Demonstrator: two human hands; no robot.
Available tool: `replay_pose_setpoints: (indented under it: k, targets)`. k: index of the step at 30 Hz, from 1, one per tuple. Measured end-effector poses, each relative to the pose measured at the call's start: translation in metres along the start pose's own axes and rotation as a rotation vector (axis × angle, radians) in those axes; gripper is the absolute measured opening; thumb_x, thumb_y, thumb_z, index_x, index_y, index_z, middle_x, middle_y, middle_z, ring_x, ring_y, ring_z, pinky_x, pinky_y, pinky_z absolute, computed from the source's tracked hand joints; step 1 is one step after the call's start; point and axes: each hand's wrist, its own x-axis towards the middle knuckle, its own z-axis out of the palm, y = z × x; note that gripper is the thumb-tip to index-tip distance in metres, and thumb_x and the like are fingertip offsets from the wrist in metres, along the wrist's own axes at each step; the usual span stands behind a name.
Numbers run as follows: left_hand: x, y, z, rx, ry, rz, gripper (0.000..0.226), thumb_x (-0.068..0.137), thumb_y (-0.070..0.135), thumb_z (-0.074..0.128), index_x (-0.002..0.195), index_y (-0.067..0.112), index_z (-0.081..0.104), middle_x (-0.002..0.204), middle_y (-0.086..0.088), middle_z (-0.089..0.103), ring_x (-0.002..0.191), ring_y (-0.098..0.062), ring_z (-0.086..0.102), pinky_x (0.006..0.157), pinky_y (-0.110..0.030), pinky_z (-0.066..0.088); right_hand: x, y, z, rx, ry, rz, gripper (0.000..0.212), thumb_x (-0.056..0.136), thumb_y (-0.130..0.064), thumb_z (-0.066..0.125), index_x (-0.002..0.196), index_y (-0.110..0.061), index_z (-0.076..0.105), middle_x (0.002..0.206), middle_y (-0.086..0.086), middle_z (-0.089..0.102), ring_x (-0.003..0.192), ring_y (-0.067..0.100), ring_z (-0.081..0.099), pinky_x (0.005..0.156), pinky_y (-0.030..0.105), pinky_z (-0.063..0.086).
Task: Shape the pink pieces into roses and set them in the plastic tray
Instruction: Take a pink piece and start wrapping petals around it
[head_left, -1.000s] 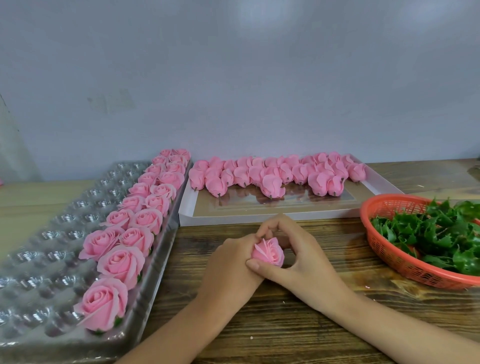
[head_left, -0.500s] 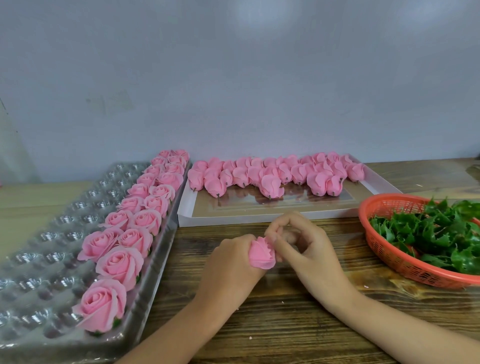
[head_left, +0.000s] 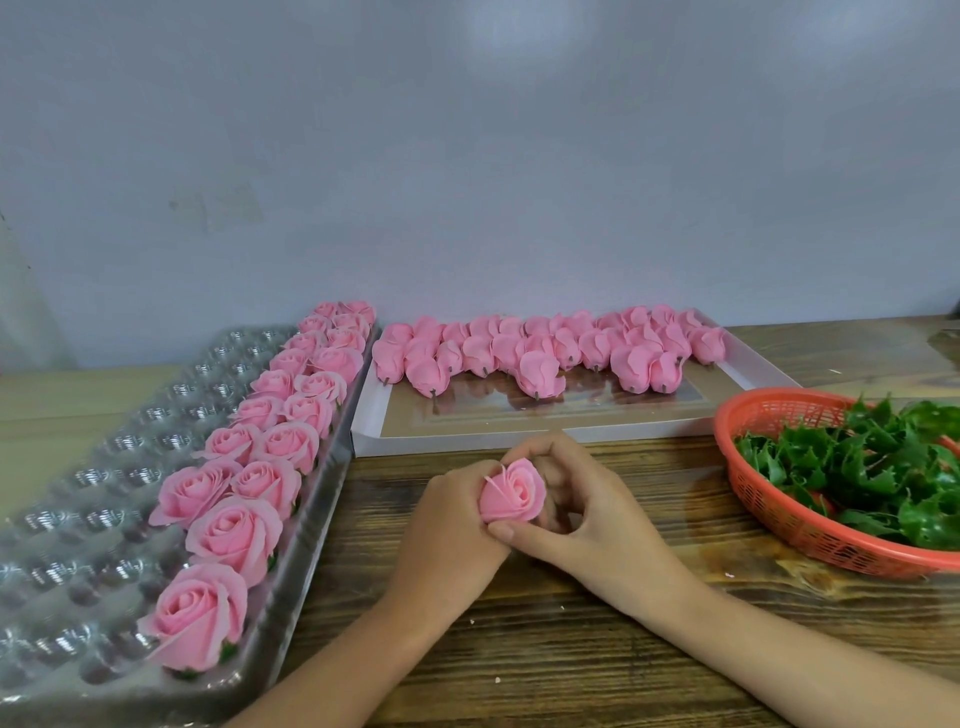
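Note:
A pink rose (head_left: 511, 493) sits between both hands above the wooden table, its petals facing up toward me. My left hand (head_left: 452, 530) is closed around its left side and base. My right hand (head_left: 587, 506) curls around its right side, thumb under the bloom and fingers over the top. The clear plastic tray (head_left: 78, 478) lies at the left, with several finished roses (head_left: 234, 535) in its two right-hand columns. Unshaped pink pieces (head_left: 535, 371) lie in rows in the white box (head_left: 519, 436) behind my hands.
An orange basket (head_left: 769, 509) of green leaf pieces (head_left: 883, 467) stands at the right. The grey wall rises right behind the box and tray. Bare wooden table (head_left: 545, 649) shows around my forearms.
The rose has turned from its side to face up and now looks more opened. My right hand has closed back around it, thumb moving underneath.

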Motion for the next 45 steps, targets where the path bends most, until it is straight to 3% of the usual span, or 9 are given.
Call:
replay_pose_setpoints:
  k: [4,7,13,20,28,33,41,43,45]
  targets:
    - [-0.002,0.004,0.0,0.112,-0.065,0.013,0.009,0.084,0.037,0.062,0.076,0.033,0.062,0.071,0.011,0.065,0.067,-0.002,0.06,0.059,-0.019,0.048,-0.002,-0.002,-0.001,-0.071,-0.007,-0.037,0.032,0.08,-0.04,0.075,0.104,-0.03,0.057,0.08,-0.007,0.069,0.06,0.002,0.051,0.057,0.011,0.035]
    - [-0.003,0.004,0.0,0.204,-0.093,0.03,0.011,0.088,0.04,0.058,0.085,0.03,0.064,0.074,0.011,0.064,0.068,-0.002,0.059,0.061,-0.02,0.048,-0.002,-0.003,-0.001,-0.107,0.016,-0.057,0.027,0.082,-0.041,0.074,0.101,-0.029,0.058,0.074,-0.004,0.069,0.056,0.01,0.052,0.056,0.015,0.037]
    - [-0.005,0.007,0.0,0.322,-0.119,0.051,0.011,0.087,0.044,0.055,0.079,0.038,0.05,0.065,0.018,0.052,0.061,0.004,0.052,0.051,-0.012,0.033,-0.002,-0.003,-0.001,-0.119,0.061,-0.084,0.009,0.087,-0.034,0.069,0.088,-0.026,0.064,0.058,-0.017,0.055,0.052,0.004,0.049,0.054,0.02,0.039]
    - [-0.004,0.005,0.0,0.245,-0.127,0.012,0.013,0.085,0.043,0.06,0.087,0.03,0.061,0.074,0.014,0.062,0.07,-0.001,0.059,0.059,-0.015,0.04,-0.002,-0.002,-0.001,-0.117,0.075,-0.075,0.015,0.091,-0.021,0.065,0.08,-0.031,0.061,0.053,-0.014,0.044,0.051,0.002,0.04,0.054,0.015,0.032]
    - [-0.004,0.005,-0.002,-0.078,-0.163,-0.001,0.012,0.075,0.037,0.07,0.085,0.032,0.067,0.081,0.015,0.069,0.077,0.001,0.064,0.07,-0.026,0.054,-0.003,-0.009,-0.001,-0.212,0.025,-0.163,0.012,0.092,-0.014,0.064,0.088,-0.026,0.066,0.079,-0.027,0.059,0.074,-0.003,0.057,0.067,0.007,0.038]
    - [-0.004,0.005,-0.001,0.056,-0.086,0.02,0.008,0.079,0.042,0.064,0.079,0.034,0.064,0.073,0.014,0.067,0.07,0.0,0.062,0.061,-0.018,0.048,-0.003,-0.01,-0.002,-0.191,0.075,-0.15,0.004,0.088,-0.028,0.067,0.085,-0.029,0.064,0.074,-0.018,0.052,0.062,0.006,0.045,0.057,0.018,0.036]
    - [-0.009,0.007,0.001,0.308,-0.068,0.036,0.019,0.081,0.051,0.064,0.088,0.038,0.051,0.08,0.016,0.06,0.071,-0.003,0.054,0.052,-0.014,0.03,0.001,-0.001,-0.003,-0.121,0.196,-0.011,0.018,0.086,-0.013,0.068,0.073,-0.021,0.059,0.063,-0.012,0.044,0.059,0.005,0.04,0.058,0.025,0.034]
    - [-0.009,0.006,0.002,0.339,-0.051,0.03,0.023,0.082,0.052,0.064,0.083,0.038,0.045,0.077,0.016,0.056,0.068,-0.002,0.051,0.051,-0.015,0.027,0.002,0.001,-0.004,-0.04,0.221,0.029,0.021,0.092,-0.008,0.063,0.076,-0.021,0.057,0.066,-0.009,0.048,0.062,0.011,0.043,0.061,0.027,0.036]
    - [-0.009,0.005,0.001,0.304,-0.005,0.004,0.03,0.083,0.052,0.063,0.071,0.033,0.042,0.068,0.013,0.054,0.062,-0.002,0.05,0.049,-0.016,0.026,0.001,0.0,-0.003,0.03,0.223,0.042,0.01,0.095,-0.023,0.058,0.085,-0.022,0.057,0.073,-0.009,0.053,0.069,0.015,0.048,0.064,0.029,0.038]
